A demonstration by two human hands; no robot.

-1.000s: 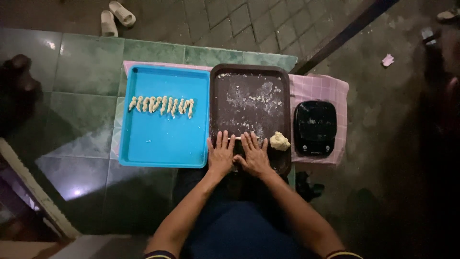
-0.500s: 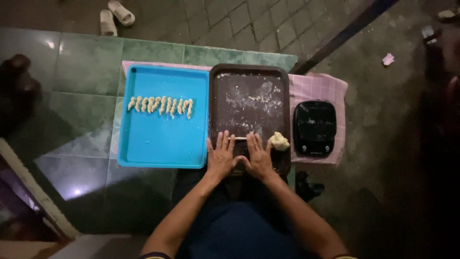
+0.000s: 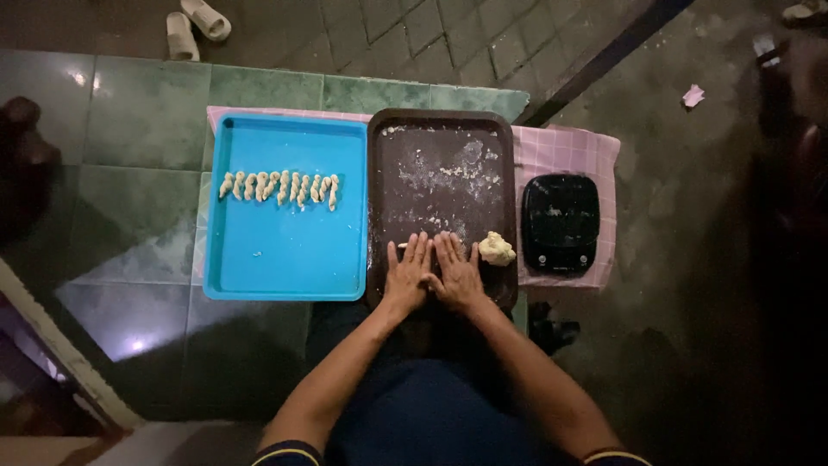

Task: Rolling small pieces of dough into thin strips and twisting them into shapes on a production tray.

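Head view showed both hands flat, palms down, side by side on the near end of a dark brown rectangular plastic tray [image 3: 442,138] dusted with flour. The left hand [image 3: 409,274] had its fingers stretched forward and close together, gripping nothing; a thin pale strip of dough [image 3: 402,246] poked out at its fingertips, pressed under them. The right hand [image 3: 455,274] lay the same way, fingers extended and slightly spread, touching the left hand along the thumb side. Both forearms ran back toward the body in a narrow V.

Just right of the right hand sat one pale lump of dough [image 3: 496,248] on the same tray. On the bright blue rectangular plastic tray [image 3: 285,259] to the left lay a single row of about ten small twisted dough pieces [image 3: 279,186]. One black square kitchen scale [image 3: 561,223] rested on a pink checked cloth [image 3: 565,148] to the right. Two pale sandals [image 3: 195,24] lay on the floor beyond.
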